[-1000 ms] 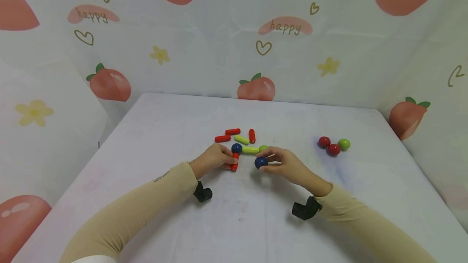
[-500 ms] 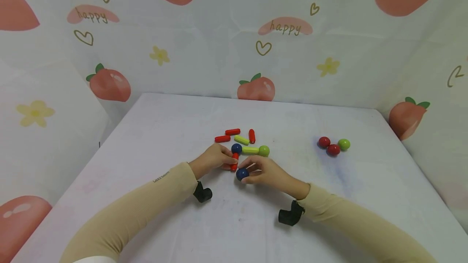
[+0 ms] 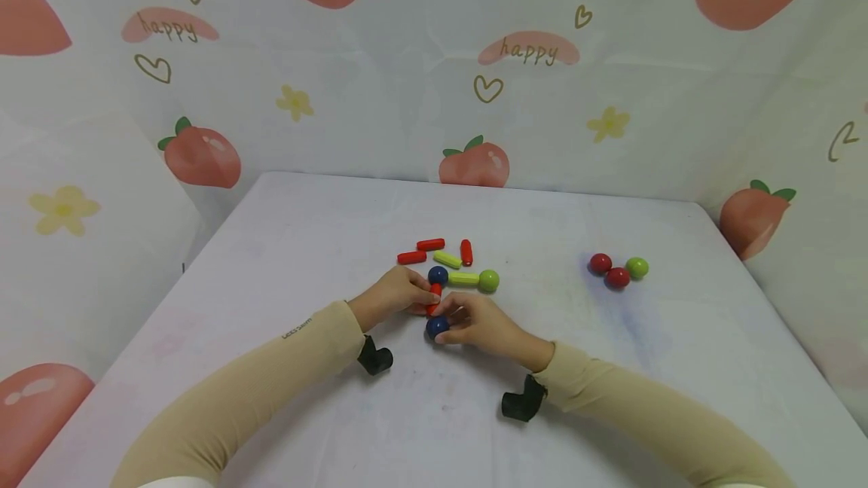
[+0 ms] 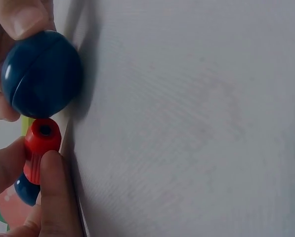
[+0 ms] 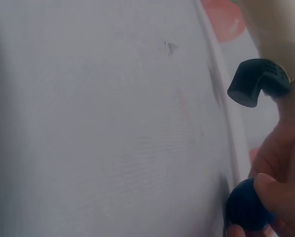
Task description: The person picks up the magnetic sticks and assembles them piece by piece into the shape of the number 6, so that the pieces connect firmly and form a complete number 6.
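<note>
Table (image 3: 434,428): far edge well away
Left hand (image 3: 393,297) pinches red rod (image 3: 435,292); right hand (image 3: 491,327) grips blue ball (image 3: 436,328) beside it.

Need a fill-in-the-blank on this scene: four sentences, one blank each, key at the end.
1. The right hand holds a ball coloured ____.
2. The left hand pinches a rod coloured ____.
3. Beyond the hands in the head view, the loose red rods number ____.
4. In the cluster toward the right of the head view, one green ball sits with ____ red balls.

Missing words: blue; red; three; two.
</note>
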A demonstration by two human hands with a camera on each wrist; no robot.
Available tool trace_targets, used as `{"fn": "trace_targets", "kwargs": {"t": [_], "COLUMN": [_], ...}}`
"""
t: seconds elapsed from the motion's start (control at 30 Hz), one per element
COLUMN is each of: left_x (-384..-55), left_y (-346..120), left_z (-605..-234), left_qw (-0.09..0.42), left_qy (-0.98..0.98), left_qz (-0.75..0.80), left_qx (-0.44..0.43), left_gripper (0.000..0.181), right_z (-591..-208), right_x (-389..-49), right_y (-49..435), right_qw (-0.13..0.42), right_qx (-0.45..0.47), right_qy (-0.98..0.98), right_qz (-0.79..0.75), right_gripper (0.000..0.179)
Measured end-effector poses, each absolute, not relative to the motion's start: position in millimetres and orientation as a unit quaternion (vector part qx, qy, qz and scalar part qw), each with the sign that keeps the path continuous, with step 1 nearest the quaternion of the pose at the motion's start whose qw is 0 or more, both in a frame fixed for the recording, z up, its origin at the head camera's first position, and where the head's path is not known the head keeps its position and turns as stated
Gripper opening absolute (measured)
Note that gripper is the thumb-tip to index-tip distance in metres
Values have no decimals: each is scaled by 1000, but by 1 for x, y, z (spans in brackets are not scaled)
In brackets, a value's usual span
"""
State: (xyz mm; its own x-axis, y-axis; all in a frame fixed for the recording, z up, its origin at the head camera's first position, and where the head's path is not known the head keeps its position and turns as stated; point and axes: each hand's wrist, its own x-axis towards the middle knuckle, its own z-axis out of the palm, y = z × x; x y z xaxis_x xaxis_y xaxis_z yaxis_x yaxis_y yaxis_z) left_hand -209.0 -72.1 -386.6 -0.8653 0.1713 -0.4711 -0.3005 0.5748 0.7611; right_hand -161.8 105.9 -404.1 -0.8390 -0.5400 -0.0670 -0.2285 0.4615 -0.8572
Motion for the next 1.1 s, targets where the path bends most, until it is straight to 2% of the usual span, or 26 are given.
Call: {"fn": "trace_targets", "kwargs": {"t": [0.37, 1.1], "left_x": [-209, -215], "left_y": [-72, -71], "left_z": [-386, -386], "left_qw": [257, 259], "left_qy": [850, 855], "left_qz": [458, 447], "left_qx": [-31, -42], "left_gripper": [24, 29], "right_z": [-404, -406], "right_x": [-162, -167], "right_y": [101, 100], "right_qw": [170, 178], "right_qx": [-193, -194], "right_qy": [847, 840], "right_qz": [-464, -474], "right_gripper": [28, 30]}}
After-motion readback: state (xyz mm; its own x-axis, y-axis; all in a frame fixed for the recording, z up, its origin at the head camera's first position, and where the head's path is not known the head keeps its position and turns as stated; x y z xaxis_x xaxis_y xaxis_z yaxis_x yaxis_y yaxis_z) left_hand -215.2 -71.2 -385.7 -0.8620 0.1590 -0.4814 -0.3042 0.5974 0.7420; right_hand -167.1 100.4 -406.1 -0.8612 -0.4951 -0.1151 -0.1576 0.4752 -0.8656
